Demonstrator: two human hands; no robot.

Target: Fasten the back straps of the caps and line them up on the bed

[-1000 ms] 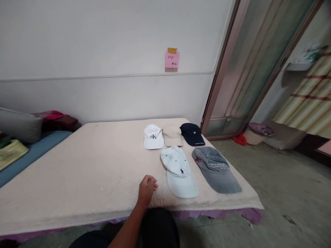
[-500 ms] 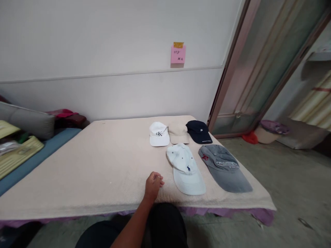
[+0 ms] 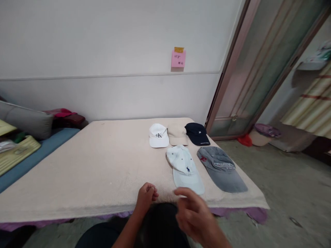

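My left hand [image 3: 147,197] rests at the front edge of the table cover, its fingers curled together with nothing seen in them. Lower right of it, my right hand [image 3: 192,213] hangs in the air, slightly blurred, index finger stretched out, the others loosely bent, holding nothing. Just beyond it lies a pale blue cap [image 3: 184,168] with a small navy emblem, its brim partly behind the fingers. To its right is a grey cap [image 3: 221,168] with lettering. Farther back, a white cap [image 3: 158,136], a beige cap [image 3: 178,135] and a navy cap [image 3: 198,133] sit in a row.
The caps lie on a cream cloth-covered table [image 3: 90,165] against a white wall. A pink note [image 3: 178,59] is taped to the wall. At left are a grey cushion [image 3: 28,117] and folded items; at right, a sliding door [image 3: 248,69] and a lined bin [image 3: 261,136].
My right hand has come into view at the bottom. The left hand has drawn slightly left and nearer to me. The caps lie as before; the view has shifted slightly.
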